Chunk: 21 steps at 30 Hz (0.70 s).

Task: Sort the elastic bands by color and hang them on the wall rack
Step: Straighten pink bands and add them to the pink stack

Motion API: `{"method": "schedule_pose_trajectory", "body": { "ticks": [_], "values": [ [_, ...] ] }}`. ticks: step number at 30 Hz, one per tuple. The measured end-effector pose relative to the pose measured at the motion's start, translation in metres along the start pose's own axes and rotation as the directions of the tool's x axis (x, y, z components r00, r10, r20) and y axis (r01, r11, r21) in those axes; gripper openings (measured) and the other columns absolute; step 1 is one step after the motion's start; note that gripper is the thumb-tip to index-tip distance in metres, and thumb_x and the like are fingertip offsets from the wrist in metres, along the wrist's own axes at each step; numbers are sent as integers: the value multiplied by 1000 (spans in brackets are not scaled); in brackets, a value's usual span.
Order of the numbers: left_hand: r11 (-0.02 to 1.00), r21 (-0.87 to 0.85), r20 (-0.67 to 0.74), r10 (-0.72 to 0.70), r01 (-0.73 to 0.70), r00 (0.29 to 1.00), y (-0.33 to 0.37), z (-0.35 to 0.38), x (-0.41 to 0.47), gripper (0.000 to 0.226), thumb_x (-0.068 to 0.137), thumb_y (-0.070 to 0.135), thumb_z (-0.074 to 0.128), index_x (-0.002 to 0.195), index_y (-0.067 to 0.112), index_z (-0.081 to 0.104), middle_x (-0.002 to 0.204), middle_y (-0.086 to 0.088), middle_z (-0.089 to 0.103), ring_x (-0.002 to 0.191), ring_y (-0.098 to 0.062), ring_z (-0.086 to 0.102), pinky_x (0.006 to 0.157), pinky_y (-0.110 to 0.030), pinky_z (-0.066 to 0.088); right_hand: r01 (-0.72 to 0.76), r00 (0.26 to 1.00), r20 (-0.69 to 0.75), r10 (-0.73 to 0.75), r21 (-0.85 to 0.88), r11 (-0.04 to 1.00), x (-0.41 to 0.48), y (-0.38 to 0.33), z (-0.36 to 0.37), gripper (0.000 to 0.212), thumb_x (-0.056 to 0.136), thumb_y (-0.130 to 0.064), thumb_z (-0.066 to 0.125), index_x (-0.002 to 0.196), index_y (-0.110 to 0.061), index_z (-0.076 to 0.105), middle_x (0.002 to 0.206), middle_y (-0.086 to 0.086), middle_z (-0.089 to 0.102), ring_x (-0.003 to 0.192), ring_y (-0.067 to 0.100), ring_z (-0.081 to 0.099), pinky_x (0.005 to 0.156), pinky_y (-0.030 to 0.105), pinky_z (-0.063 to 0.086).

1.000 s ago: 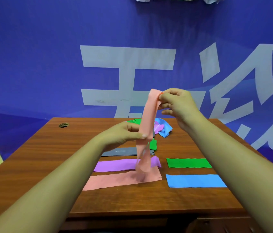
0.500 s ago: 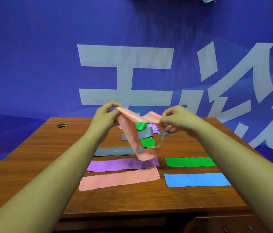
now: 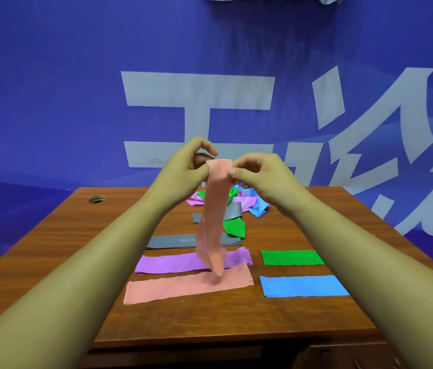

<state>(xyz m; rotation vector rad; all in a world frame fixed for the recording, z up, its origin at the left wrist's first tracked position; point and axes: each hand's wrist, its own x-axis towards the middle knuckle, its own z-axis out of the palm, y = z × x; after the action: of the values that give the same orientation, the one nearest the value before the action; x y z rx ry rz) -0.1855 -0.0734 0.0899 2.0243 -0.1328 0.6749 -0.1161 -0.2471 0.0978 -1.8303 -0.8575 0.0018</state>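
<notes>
Sorting looked about half done, and no hanging had begun. On the bench [image 3: 50, 262], going left to right, lay flat grey [image 3: 170, 241], purple [image 3: 172, 263] and pink [image 3: 178, 287] bands, then green [image 3: 292, 257] and blue [image 3: 303, 286] ones. The left hand [image 3: 183, 169] and right hand [image 3: 258, 177] each pinched a top corner of a hanging pink band [image 3: 214, 209], its tail just above the flat pink one. A mixed pile [image 3: 247, 203] behind remained unsorted. No rack was clearly in view.
</notes>
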Motion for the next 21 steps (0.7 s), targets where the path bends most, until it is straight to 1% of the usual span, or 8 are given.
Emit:
{"method": "schedule_pose_trajectory", "body": {
  "ticks": [2,6,8,10,12,15,18,21],
  "values": [
    [999,-38,-11,-40,39,999,-2,1,-1,9,88,17,58,96,17,56,83,-20,71,80,-36,68,79,-49,58,-9,998,-68,9,10,1000,1,2,1,9,90,-15,67,90,-7,71,80,5,71,72,8,65,66,18,52],
    [938,-317,4,-146,139,989,-5,3,-3,7,93,6,56,94,10,62,83,-11,68,80,-22,69,83,-38,57,-60,986,-148,82,146,987,3,2,1,11,90,-12,62,80,-14,67,73,-2,66,68,8,63,67,26,55],
    [891,-425,52,-151,159,987,-7,5,-5,8,92,13,56,94,9,63,83,-7,67,80,-19,66,80,-32,56,-70,986,-138,97,187,980,2,0,3,13,90,-8,60,79,-12,65,72,2,64,65,11,62,63,26,55],
    [929,-352,2,-126,119,992,-9,6,-4,9,94,17,61,94,10,66,82,-5,66,78,-15,65,80,-32,55,-69,988,-124,93,186,980,1,-2,4,11,89,-7,61,80,-11,65,74,5,63,65,13,61,64,30,55],
    [959,-274,-75,-92,68,993,-10,8,-3,8,95,12,60,93,9,67,79,-3,65,73,-12,63,79,-32,55,-67,990,-109,92,216,974,1,-5,5,5,89,-9,62,87,-7,66,78,9,64,67,16,62,67,33,57],
    [967,-252,-103,-54,27,993,-7,7,-1,8,95,13,61,93,11,68,80,-2,67,76,-12,63,75,-29,56,-73,994,-61,89,232,970,1,-8,3,20,90,-21,67,104,-6,68,93,16,69,74,20,66,72,39,60],
    [955,-290,-39,-76,61,996,-9,7,-1,10,93,21,62,96,13,67,90,-7,66,86,-16,63,80,-33,55,-30,998,-46,39,179,983,3,-12,2,18,92,-20,66,98,-3,70,93,18,70,77,22,67,76,45,58],
    [916,-349,141,-157,197,978,-20,15,-8,24,91,29,63,110,15,68,106,-5,71,98,-19,67,88,-38,54,-24,993,-106,49,231,973,9,-18,-1,14,93,-15,62,93,-2,69,83,12,68,71,17,66,74,43,60]
  ]
}}
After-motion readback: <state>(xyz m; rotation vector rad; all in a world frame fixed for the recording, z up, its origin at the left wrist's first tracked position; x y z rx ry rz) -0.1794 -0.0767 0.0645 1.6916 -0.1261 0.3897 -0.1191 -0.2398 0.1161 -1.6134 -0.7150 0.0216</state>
